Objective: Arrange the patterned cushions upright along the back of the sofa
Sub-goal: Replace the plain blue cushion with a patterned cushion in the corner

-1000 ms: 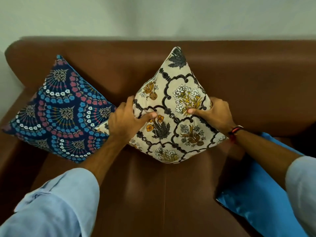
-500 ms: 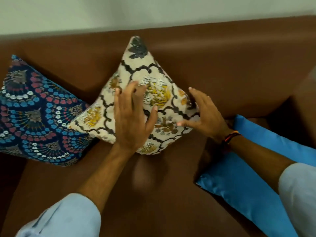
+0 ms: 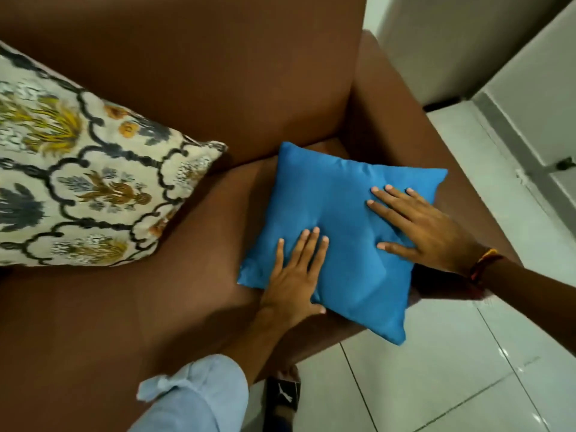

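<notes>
Both sets of fingers lie spread flat, clenching nothing: left hand (image 3: 294,272) at the lower edge of the blue cushion (image 3: 336,232), right hand (image 3: 427,232) on its right side. It lies flat at centre right; the floral cushion (image 3: 78,182) leans upper left. Best to grip opposite edges, then tip it up against the sofa (image 3: 218,73) back.

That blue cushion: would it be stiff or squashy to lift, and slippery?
Probably squashy: the blue cushion dents under the left hand and right hand. Likely light, being small. Possibly slippery, since its fabric has a sheen.
</notes>
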